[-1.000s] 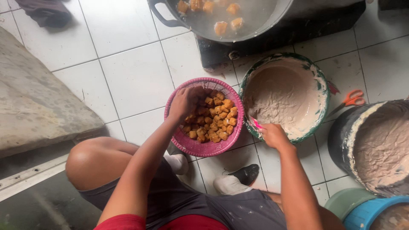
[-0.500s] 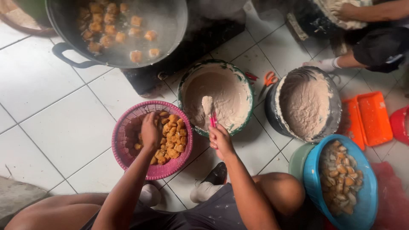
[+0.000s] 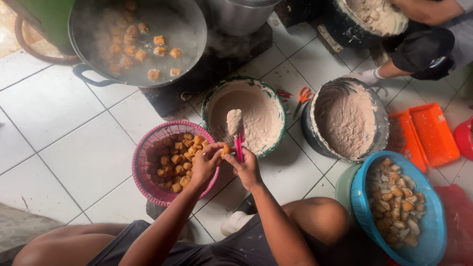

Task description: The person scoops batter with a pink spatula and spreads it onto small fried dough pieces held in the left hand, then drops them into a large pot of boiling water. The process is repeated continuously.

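— Where is the tofu piece [image 3: 225,149] right now?

— You have it pinched in the fingertips of your left hand [image 3: 204,165], held just over the right rim of the pink basket [image 3: 148,184]. Your right hand [image 3: 246,170] sits right beside it, nearly touching, so the piece lies between your two hands.

— And what is your right hand doing?

— It is closed around the pink handle of a spoon [image 3: 236,129], which stands upright with a lump of pale paste on its blade. The blade reaches up over the near edge of the paste bowl [image 3: 272,101] (the green-rimmed one straight ahead of you).

— What lies around you?

— The basket under your left hand is full of fried tofu cubes. To the right of the paste bowl stands a dark tub [image 3: 345,120] of the same paste, with orange scissors [image 3: 303,96] on the floor between them. Near your right knee is a blue bowl [image 3: 433,226] of filled pieces. Ahead on the left, a pan [image 3: 138,39] holds pieces frying in oil. Another person's arm [image 3: 428,10] works over a further tub at the top right.
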